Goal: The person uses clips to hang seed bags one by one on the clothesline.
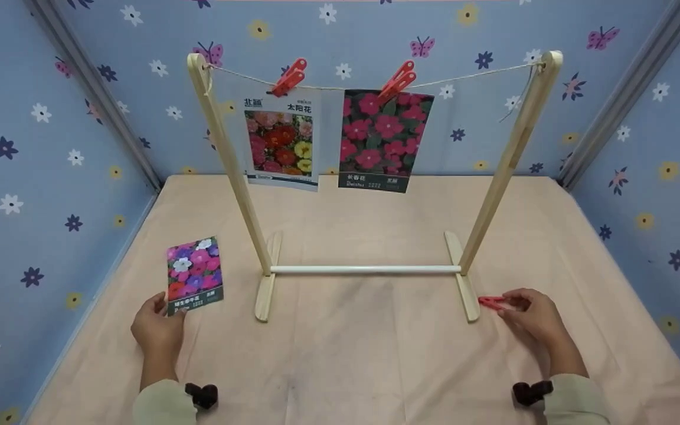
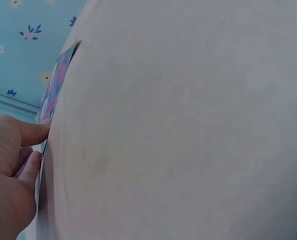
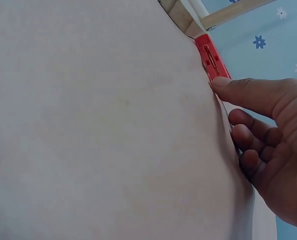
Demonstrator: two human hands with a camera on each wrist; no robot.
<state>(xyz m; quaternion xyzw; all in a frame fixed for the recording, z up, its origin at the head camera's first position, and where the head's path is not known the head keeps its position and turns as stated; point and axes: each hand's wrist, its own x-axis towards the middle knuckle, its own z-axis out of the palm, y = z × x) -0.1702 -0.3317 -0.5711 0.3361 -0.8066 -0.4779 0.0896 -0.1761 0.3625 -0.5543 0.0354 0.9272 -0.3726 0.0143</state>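
Observation:
At the left of the head view, my left hand pinches the lower edge of a seed packet printed with pink, purple and white flowers. In the left wrist view the thumb lies against the packet, which is seen nearly edge-on. On the right, my right hand holds a red clothespin between thumb and fingers, low by the tabletop, beside the rack's right foot. The right wrist view shows the thumb on the end of this clothespin, its other fingers curled below.
A wooden rack with a left post, a right post and a white crossbar carries a string. Two seed packets hang from it by red clothespins. Beige cloth covers the table; flowered panels surround it.

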